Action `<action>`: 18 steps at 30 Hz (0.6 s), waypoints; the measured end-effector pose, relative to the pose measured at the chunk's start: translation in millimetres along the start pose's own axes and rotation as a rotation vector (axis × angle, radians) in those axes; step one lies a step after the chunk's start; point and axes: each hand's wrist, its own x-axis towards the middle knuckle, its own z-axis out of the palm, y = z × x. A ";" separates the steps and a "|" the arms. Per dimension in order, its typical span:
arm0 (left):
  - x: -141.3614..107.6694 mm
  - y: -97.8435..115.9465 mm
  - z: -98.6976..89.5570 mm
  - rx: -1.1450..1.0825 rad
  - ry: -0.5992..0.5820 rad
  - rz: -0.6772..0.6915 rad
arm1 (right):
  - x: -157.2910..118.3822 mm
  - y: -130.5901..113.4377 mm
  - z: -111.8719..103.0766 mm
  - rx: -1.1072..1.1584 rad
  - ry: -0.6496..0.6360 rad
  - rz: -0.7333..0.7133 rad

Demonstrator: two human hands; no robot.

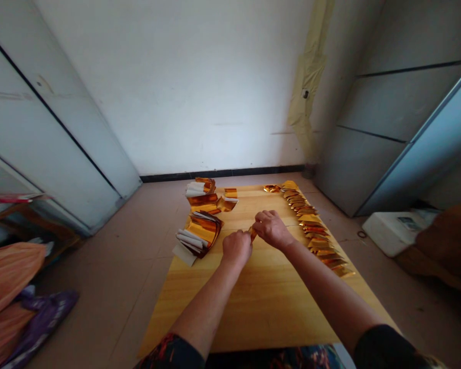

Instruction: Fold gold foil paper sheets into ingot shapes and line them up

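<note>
Two hands close together mid-table: left hand [236, 249] and right hand [272, 229] both closed, pinching small gold foil strip [252, 234] between them. Folded foil row [315, 230] runs along right table edge, near right hand. Foil-and-paper bundles [200, 233] sit left. Wooden table [261, 307] extends toward body.

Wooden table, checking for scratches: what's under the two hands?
A gold foil piece shows between the left hand and right hand, above the wooden table; the surface beneath them is covered.

A white wall [176, 87], a tall grey cabinet [384, 138] on the right, a white door [54, 138] on the left, an orange bag [7, 277], a purple bag [42, 320], a white box [392, 233], a tiled floor [115, 256]
</note>
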 end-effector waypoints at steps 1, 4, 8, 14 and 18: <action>0.2 -0.2 0.0 0.004 0.007 0.010 | -0.7 -0.1 -0.5 -0.014 -0.006 -0.015; 1.3 -0.2 1.0 0.015 0.014 0.047 | -2.5 -0.6 -0.7 -0.048 -0.010 -0.064; 3.5 1.1 2.5 0.018 0.024 0.071 | -4.8 -2.3 2.0 -0.070 -0.012 -0.123; -2.4 -6.1 4.4 -0.012 0.189 -0.020 | -11.0 13.2 7.1 -0.091 0.042 0.038; -16.6 -20.1 19.4 -0.048 0.292 -0.027 | -12.6 48.1 15.3 -0.147 0.103 0.294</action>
